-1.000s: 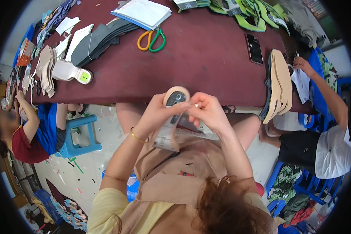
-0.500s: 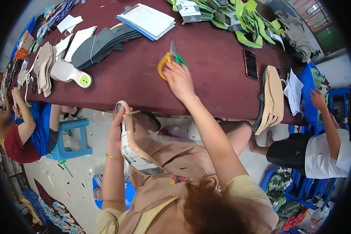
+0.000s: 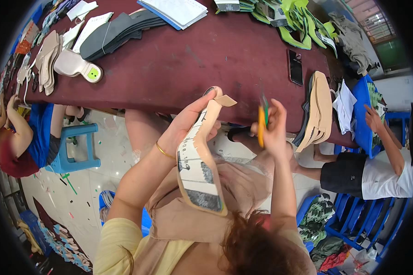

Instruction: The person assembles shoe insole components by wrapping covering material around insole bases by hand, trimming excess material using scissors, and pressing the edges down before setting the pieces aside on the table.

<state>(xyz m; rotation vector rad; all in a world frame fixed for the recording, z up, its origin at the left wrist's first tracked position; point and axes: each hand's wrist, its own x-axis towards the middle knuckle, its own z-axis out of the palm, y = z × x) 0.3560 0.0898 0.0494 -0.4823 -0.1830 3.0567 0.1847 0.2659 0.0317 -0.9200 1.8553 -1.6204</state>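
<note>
Gripped at its narrow heel end in my left hand (image 3: 182, 124) is a shoe insole (image 3: 198, 167), held over my lap with its wide end toward me. Its underside faces up, pale with dark patches, and beige covering wraps the edge. A small beige flap (image 3: 226, 101) sticks out at the heel end. My right hand (image 3: 277, 130) is closed around the scissors (image 3: 262, 121), which have a yellow and a green handle. Their blades point away from me, to the right of the insole and apart from it.
On the maroon table (image 3: 170, 73) lie grey insoles (image 3: 124, 32), a white insole (image 3: 75, 66), a clipboard (image 3: 176, 11), green shoe pieces (image 3: 293, 23), a phone (image 3: 295, 68) and beige insoles (image 3: 319, 112). One person (image 3: 18, 137) sits at left by a blue stool (image 3: 75, 149); another (image 3: 385, 169) is at right.
My right hand has lifted the scissors off the table and brought them back toward me, to the right. My left hand has moved the insole rightward and up, in front of me.
</note>
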